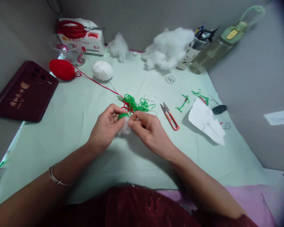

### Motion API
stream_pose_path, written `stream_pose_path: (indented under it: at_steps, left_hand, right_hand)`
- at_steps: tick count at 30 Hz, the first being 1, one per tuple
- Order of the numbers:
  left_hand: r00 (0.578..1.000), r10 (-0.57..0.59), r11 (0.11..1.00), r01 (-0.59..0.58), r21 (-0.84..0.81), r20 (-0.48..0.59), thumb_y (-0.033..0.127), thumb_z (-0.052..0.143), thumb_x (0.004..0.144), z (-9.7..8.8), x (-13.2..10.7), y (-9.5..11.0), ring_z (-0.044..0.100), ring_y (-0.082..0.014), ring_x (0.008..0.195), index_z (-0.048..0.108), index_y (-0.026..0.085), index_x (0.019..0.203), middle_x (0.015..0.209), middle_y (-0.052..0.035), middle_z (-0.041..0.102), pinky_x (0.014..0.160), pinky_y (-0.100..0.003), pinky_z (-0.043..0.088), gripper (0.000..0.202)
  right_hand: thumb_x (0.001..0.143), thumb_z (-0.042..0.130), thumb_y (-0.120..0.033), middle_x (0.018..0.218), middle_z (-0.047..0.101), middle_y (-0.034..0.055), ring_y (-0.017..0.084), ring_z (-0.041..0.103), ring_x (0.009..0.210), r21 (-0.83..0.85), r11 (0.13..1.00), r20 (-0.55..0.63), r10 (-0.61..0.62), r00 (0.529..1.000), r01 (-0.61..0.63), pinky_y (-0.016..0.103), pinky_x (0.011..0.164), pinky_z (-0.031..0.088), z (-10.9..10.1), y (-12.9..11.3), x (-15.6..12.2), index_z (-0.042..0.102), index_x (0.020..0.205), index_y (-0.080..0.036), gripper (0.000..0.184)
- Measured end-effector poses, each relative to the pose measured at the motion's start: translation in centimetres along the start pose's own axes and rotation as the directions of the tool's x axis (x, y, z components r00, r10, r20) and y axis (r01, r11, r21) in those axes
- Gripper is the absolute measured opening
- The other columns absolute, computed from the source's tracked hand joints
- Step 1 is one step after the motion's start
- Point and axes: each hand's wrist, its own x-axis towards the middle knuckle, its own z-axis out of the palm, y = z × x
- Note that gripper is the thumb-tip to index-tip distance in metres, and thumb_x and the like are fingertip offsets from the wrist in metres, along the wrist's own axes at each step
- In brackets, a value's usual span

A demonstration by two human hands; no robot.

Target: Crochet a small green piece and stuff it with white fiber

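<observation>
My left hand is closed around a small green crocheted piece at the middle of the table. A tuft of white stuffing hangs out below it, between both hands. My right hand pinches at the piece's right side, its thumb and forefinger on the stuffing's edge. Just beyond the hands lies a tangle of green yarn mixed with red and white strands. Orange-handled thread snips rest to the right of my right hand.
A red yarn ball and a white yarn ball sit at the left. White stuffing heaps stand at the back, beside a pen cup and a bottle. Crumpled paper lies right; a maroon case is far left.
</observation>
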Motion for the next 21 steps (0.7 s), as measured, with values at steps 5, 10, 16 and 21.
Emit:
stream_pose_path:
  at_steps: [5, 10, 16, 21]
  left_hand:
    - [0.989, 0.135, 0.985, -0.127, 0.116, -0.061, 0.026, 0.079, 0.082, 0.6, -0.3, 0.0, 0.059, -0.0116, 0.066, 0.057, 0.022, 0.091, 0.083, 0.0021, 0.064, 0.058, -0.023, 0.047, 0.023]
    - [0.99, 0.141, 0.984, -0.14, 0.109, 0.003, 0.033, 0.076, 0.088, 0.8, -1.1, 0.4, 0.066, -0.0167, 0.08, 0.06, 0.023, 0.102, 0.095, -0.0026, 0.068, 0.07, -0.028, 0.053, 0.023]
    - [0.998, 0.041, 0.999, -0.04, -0.027, 0.048, 0.034, 0.08, 0.086, 0.0, -0.7, 0.2, 0.064, -0.0153, 0.077, 0.064, 0.022, 0.098, 0.087, -0.0003, 0.067, 0.072, -0.029, 0.051, 0.023]
    - [0.999, 0.028, 0.999, -0.029, 0.032, 0.039, 0.028, 0.078, 0.083, -0.5, -0.2, 0.0, 0.057, -0.0126, 0.066, 0.065, 0.021, 0.094, 0.077, 0.0022, 0.064, 0.062, -0.025, 0.047, 0.018]
  right_hand:
    - [0.092, 0.068, -0.042, 0.052, 0.033, -0.0107, 0.008, 0.024, 0.051, 0.155, 0.987, -0.029, 0.058, 0.998, -0.053, 0.027, 0.052, 0.02, 0.6, 0.2, 0.2, 0.052, 0.072, -0.021, 0.034]
    - [0.088, 0.071, -0.041, 0.053, 0.032, -0.0101, 0.008, 0.024, 0.052, 0.171, 0.983, -0.103, 0.083, 0.991, -0.065, 0.027, 0.052, 0.02, 0.3, 0.9, 0.8, 0.051, 0.068, -0.022, 0.034]
    - [0.095, 0.06, -0.031, 0.057, 0.04, -0.0071, 0.011, 0.034, 0.057, -0.129, 0.99, -0.117, -0.066, 0.991, 0.051, 0.027, 0.057, 0.025, -0.3, 0.9, 0.4, 0.053, 0.074, -0.022, 0.023]
    - [0.098, 0.05, -0.023, 0.063, 0.042, -0.0065, 0.011, 0.036, 0.058, -0.149, 0.984, 0.052, -0.092, 0.994, 0.099, 0.028, 0.061, 0.029, -0.8, -0.2, -0.2, 0.051, 0.081, -0.022, 0.017]
